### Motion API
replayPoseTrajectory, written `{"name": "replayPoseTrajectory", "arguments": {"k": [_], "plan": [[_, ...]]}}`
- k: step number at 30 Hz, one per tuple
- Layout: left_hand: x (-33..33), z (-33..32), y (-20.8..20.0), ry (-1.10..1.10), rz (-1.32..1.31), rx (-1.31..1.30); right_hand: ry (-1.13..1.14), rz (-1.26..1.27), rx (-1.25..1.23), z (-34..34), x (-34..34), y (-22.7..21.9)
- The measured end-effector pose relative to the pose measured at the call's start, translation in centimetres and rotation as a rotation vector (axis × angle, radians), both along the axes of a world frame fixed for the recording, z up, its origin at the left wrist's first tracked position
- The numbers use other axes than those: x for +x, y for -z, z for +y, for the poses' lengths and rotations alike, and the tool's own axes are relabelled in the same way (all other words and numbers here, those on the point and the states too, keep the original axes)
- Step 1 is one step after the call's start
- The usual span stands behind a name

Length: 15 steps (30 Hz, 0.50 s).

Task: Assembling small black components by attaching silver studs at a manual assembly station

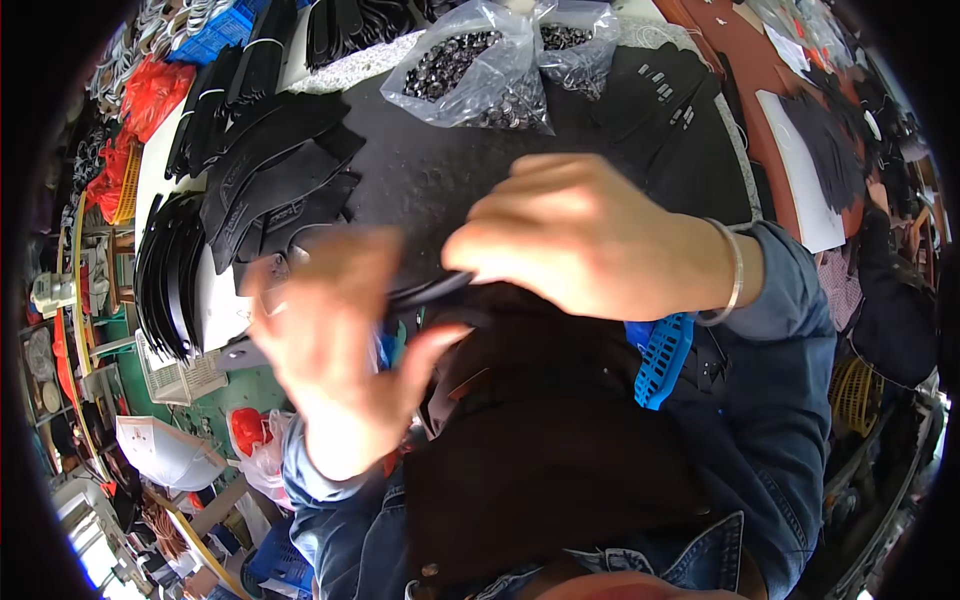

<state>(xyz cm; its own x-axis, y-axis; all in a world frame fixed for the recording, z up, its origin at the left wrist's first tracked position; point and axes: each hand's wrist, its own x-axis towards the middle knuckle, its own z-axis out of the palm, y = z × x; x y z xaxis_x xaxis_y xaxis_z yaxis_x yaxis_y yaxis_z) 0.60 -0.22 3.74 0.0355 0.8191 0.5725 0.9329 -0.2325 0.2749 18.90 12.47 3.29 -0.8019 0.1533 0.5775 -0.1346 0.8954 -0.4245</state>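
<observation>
My right hand [575,240] is closed, its fingertips pinching the end of a black strap [432,291] at the table's near edge. The strap runs left and passes behind my left hand [335,345], which is blurred by motion. That hand's thumb stands well apart from its stretched fingers, and no grip on the strap shows. Beside it lie a pile of flat black cut pieces [270,190] and a fanned stack of black straps [172,275]. Ahead, clear plastic bags [515,65] of small dark metal parts sit on the black work mat [420,165].
Black pieces with small metal fittings [675,100] lie at the mat's far right. Bundled black straps [262,50] are at the far left. A blue plastic basket [662,362] is below my right wrist. Another person's dark sleeve [890,300] shows at the right edge.
</observation>
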Motion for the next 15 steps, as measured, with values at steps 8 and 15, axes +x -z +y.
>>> {"name": "replayPoseTrajectory", "arguments": {"k": [8,15], "plan": [[1.2,0.3,1.9,0.057,-0.308,-0.484,0.875,-0.74,0.629,13.5,1.8,1.6],[1.5,0.4,3.3,0.043,-0.361,-0.549,0.752,-0.558,0.474,17.4,0.9,4.3]]}}
